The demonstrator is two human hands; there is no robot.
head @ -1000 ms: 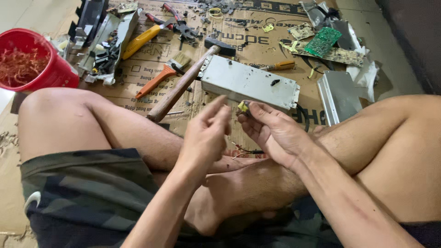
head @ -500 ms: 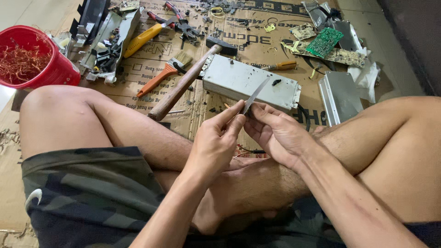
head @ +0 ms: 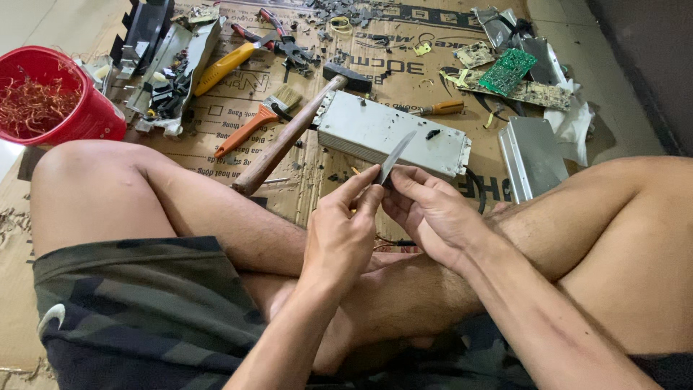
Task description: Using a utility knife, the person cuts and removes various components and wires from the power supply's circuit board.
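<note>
Person sits cross-legged on cardboard [head: 216,115], both hands raised over lap. Right hand [head: 433,213] closed around knife [head: 395,157], blade angled up and away. Left hand [head: 343,231] pinches fingertips together just beside blade base; whatever it grips is too small to tell. Step in hand: likely cutting or stripping small piece at blade. Needs steady pinch, blade edge kept off fingers. Metal box [head: 390,133], hammer [head: 296,130] lie just ahead; red bucket [head: 79,115] of copper wire far left.
</note>
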